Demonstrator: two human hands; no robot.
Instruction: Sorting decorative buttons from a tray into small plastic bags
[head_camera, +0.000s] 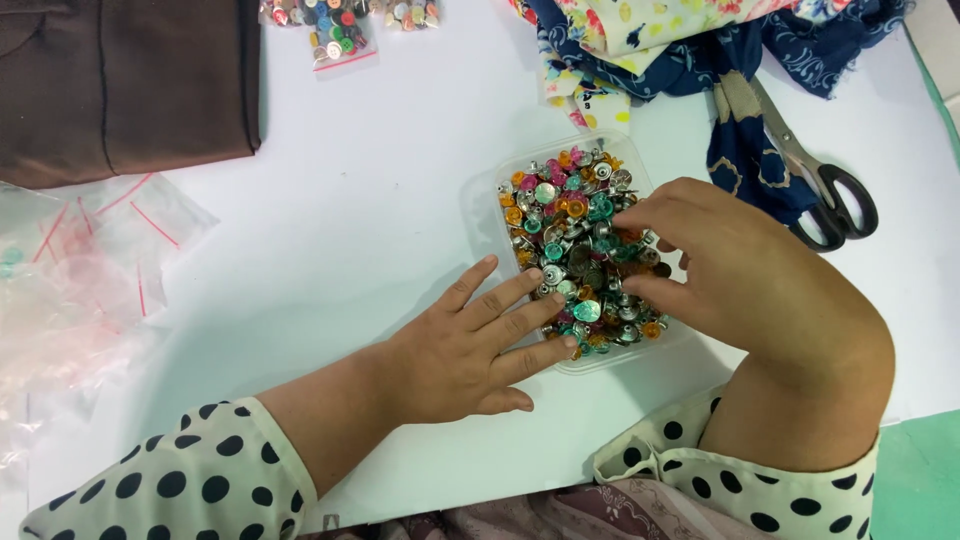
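Head view looked down on a white table (330, 230) where a clear plastic tub (600, 362) sat just in front of the person, heaped with small metal studs (575, 240) capped in orange, teal, pink and silver. The left hand (465, 350) lay flat, palm down, fingers (520, 310) spread apart and straight, their tips resting on the tub's near left edge and on the outermost studs. The right hand (740, 270) curved over the tub from the right, its fingers bent and drawn close together among the studs; whether they pinched one I could not tell. Both wrists wore cream sleeves with black dots.

Black-handled scissors (825, 190) lay to the right, partly on dark blue floral cloth (745, 150). Folded brown fabric (125, 85) filled the far left corner, empty zip bags (80, 270) lay below it, and a small bag of mixed buttons (335, 30) sat at the top edge.
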